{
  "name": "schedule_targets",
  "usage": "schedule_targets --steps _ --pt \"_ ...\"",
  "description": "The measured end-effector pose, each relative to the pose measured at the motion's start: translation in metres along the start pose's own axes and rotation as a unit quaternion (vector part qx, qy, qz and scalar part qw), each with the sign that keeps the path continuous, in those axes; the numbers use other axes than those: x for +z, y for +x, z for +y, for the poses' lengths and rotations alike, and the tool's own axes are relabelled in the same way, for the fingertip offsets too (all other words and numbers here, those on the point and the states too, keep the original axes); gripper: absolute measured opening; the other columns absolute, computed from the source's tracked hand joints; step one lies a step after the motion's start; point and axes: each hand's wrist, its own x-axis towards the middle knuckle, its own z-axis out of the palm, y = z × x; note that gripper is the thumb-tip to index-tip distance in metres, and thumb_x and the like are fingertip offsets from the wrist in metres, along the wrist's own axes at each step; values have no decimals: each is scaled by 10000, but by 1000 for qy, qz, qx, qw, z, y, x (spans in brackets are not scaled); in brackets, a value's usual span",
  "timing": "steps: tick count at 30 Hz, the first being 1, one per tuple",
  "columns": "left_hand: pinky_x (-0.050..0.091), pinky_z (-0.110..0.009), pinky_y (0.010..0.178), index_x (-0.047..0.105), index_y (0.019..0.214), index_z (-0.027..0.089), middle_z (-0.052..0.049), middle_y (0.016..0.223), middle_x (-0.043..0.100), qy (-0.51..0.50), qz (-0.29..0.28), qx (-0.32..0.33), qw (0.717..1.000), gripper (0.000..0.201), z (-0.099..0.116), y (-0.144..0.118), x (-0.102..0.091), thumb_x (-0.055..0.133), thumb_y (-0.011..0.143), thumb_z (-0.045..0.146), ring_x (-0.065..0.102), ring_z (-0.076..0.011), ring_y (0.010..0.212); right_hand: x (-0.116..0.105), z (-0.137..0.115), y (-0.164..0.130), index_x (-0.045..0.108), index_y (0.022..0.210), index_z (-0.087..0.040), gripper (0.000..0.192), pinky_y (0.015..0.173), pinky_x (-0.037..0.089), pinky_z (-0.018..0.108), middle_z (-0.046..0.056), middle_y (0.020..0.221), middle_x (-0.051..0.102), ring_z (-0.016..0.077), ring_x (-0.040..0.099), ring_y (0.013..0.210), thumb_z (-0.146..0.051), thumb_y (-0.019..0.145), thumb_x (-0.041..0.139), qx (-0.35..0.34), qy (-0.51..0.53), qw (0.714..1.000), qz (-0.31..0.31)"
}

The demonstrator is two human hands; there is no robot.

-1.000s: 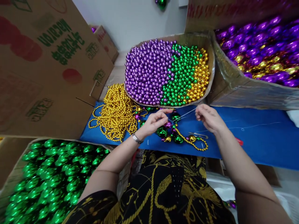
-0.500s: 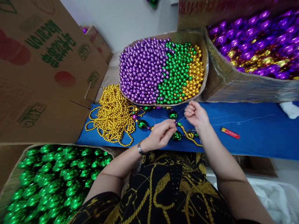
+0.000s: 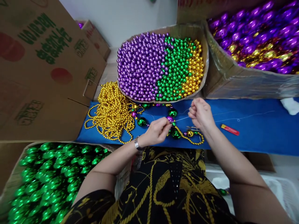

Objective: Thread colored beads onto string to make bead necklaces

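While both hands work close together over the blue counter point(image 3: 257, 137), the left hand point(image 3: 157, 132) is closed in a pinch on a thin thread point(image 3: 181, 119) beside a purple ball point(image 3: 170, 119), and the right hand point(image 3: 201, 113) is curled shut on the same thread further right. The thread runs taut between them, just near of the tray of small beads point(image 3: 161, 67). If either pinch loosens, I judge the thread could slip and the half-strung garland point(image 3: 187, 135) lying below could shed its balls onto the counter. Pulling too hard might snap the thread. The heap of gold bead strands point(image 3: 112, 115) lies just left, close enough to tangle with the loose end. A red lighter point(image 3: 230, 129) lies to the right, well apart.
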Motion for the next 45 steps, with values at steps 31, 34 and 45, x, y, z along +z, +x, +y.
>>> schedule_targets --steps 31,34,45 --pt "441 -261 673 612 921 146 -42 837 636 -194 -21 -168 966 252 -20 19 17 563 923 393 543 -119 735 69 -66 16 596 732 -200 187 730 454 273 7 769 611 122 539 730 -233 902 527 -364 -490 671 -422" --pt "434 -241 654 581 843 152 -14 765 593 -236 -8 -198 951 265 -15 15 14 580 913 408 521 -101 694 66 -59 28 651 882 -201 144 892 473 378 65 1113 646 220 564 1025 -241 905 514 -417 -518 664 -343" --pt "453 -230 682 583 844 151 -2 759 595 -343 24 -211 915 240 -24 8 11 624 900 381 544 -86 703 -3 -14 -4 697 1040 -251 185 796 515 327 35 993 699 165 639 888 -270 913 564 -294 -453 770 -339"
